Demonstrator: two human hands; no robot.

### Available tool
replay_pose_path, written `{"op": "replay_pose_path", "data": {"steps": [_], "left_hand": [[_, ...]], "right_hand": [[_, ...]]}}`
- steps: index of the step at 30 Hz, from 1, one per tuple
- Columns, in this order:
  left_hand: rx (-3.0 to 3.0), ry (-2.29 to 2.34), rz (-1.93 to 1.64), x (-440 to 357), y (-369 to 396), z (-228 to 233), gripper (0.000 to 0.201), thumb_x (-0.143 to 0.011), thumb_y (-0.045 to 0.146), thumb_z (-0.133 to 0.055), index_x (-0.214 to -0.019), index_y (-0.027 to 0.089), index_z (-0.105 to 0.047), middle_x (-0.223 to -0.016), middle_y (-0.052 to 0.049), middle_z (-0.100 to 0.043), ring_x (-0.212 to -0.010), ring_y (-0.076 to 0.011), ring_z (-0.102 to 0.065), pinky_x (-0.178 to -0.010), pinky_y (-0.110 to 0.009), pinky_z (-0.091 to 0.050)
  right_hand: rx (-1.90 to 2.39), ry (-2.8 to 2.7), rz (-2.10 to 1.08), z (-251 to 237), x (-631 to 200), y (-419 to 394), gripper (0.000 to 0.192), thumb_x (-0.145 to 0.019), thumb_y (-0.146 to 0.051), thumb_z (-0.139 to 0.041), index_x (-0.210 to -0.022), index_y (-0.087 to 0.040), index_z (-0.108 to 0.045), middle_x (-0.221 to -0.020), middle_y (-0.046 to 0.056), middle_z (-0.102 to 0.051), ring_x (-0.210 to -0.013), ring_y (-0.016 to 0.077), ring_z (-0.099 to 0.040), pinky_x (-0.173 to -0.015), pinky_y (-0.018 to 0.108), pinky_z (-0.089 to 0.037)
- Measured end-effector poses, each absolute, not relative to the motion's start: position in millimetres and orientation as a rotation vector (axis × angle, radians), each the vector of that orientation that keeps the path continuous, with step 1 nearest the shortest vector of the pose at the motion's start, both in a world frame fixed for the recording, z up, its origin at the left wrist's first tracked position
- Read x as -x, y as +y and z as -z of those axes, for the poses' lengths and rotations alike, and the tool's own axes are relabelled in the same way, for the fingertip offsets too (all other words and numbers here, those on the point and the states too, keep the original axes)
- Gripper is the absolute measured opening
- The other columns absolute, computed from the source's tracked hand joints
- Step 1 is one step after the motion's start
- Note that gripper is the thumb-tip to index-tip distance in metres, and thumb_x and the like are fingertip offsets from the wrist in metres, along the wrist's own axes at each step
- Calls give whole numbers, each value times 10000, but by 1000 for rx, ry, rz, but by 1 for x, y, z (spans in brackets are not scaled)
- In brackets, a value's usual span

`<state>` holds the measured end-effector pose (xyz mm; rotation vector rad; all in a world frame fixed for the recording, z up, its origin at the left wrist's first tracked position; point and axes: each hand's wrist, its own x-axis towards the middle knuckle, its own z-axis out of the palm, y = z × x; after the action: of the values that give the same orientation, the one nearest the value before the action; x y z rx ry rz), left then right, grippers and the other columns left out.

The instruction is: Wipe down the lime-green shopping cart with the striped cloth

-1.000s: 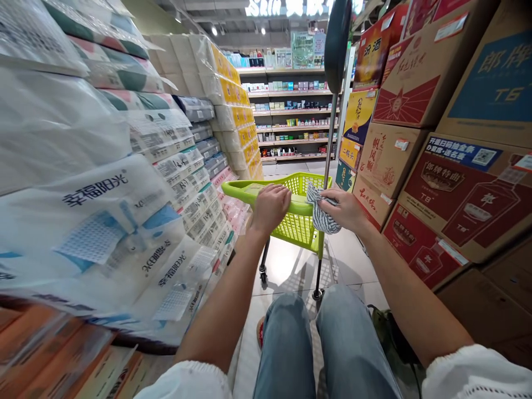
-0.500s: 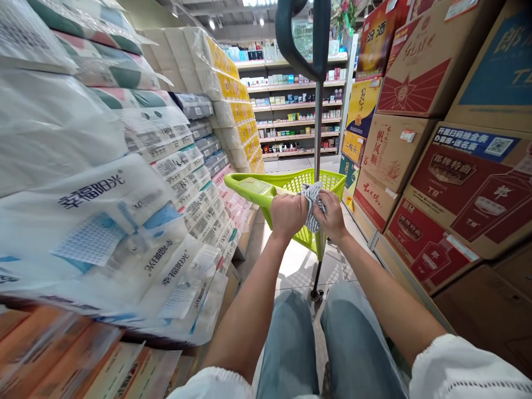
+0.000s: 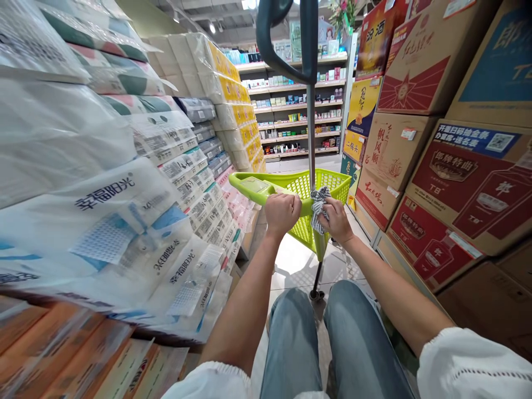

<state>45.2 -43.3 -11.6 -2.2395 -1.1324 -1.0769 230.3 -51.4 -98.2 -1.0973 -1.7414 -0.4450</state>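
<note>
A bright green shopping basket point(image 3: 305, 235) with perforated sides stands in front of my knees, its thick rim towards me. My left hand point(image 3: 282, 213) is wrapped round that rim, left of the middle. A crumpled striped cloth point(image 3: 319, 209) lies over the rim, just right of my left hand. My right hand point(image 3: 337, 220) grips the cloth and presses it against the rim. Rising past the basket is a grey metal pole point(image 3: 311, 133) topped by a dark loop handle point(image 3: 286, 55). What lies inside the basket is hidden.
Plastic-wrapped paper packs point(image 3: 124, 233) are stacked along the left. Cartons point(image 3: 453, 172) pile up on the right. Shelves of small goods point(image 3: 295, 105) stand at the far end, beyond the tiled floor point(image 3: 286, 266).
My left hand has moved left along the rim, away from the cloth. My right hand and the cloth are slightly farther right, and the dark handle leans more to the left.
</note>
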Motion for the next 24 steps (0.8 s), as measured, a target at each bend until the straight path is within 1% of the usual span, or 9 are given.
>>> {"op": "replay_pose_path", "data": {"steps": [4,7,11,14,17,21,24], "left_hand": [[2216,-1116,1057,-44,-41,14,407,-909,294,-385,-541,195,-531,-602,-48,-634,-602,-169,-575,-664,-330,-354],[2195,-1119,1061,-41,-39,15,407,-907,298,-392,-534,197,-523,-600,-45,-631,-610,-168,-576,-640,-325,-344],[2197,-1143,1111,-33,-37,15,468,-927,337,-368,-497,200,-495,-549,-34,-594,-575,-150,-553,-607,-312,-333],[2220,-1145,1129,-28,-36,14,478,-925,352,-369,-485,202,-482,-527,-30,-569,-565,-147,-541,-601,-308,-337],[2237,-1149,1129,-25,-36,12,473,-917,348,-378,-476,202,-467,-518,-24,-551,-563,-148,-536,-596,-309,-335],[2252,-1160,1135,-23,-35,12,462,-903,333,-398,-462,200,-438,-516,-18,-539,-559,-143,-529,-590,-309,-330],[2280,-1143,1141,-20,-31,13,441,-886,325,-411,-463,199,-423,-521,-18,-535,-561,-143,-520,-585,-307,-324]], "right_hand": [[1040,-1678,462,81,-202,-57,247,-859,-261,-475,-1089,-218,-555,-1207,106,-534,-1154,242,-477,-1001,436,-406],[1038,-1632,503,77,-187,-52,222,-852,-260,-486,-1056,-213,-560,-1199,112,-536,-1143,247,-478,-1004,438,-397],[1062,-1652,509,99,-193,-38,141,-840,-262,-490,-955,-213,-553,-1168,123,-538,-1128,262,-476,-979,465,-410],[1059,-1661,499,117,-205,-32,133,-832,-258,-496,-950,-217,-545,-1175,123,-528,-1142,266,-463,-978,484,-411],[1060,-1670,523,123,-210,-34,153,-829,-258,-508,-976,-230,-540,-1177,114,-523,-1129,266,-474,-967,487,-423],[1060,-1661,577,109,-199,-45,213,-842,-266,-505,-1049,-227,-540,-1167,115,-525,-1119,260,-483,-963,458,-433],[1016,-1697,595,87,-182,-53,259,-851,-287,-509,-1096,-215,-551,-1203,117,-527,-1129,257,-480,-991,447,-404]]}}
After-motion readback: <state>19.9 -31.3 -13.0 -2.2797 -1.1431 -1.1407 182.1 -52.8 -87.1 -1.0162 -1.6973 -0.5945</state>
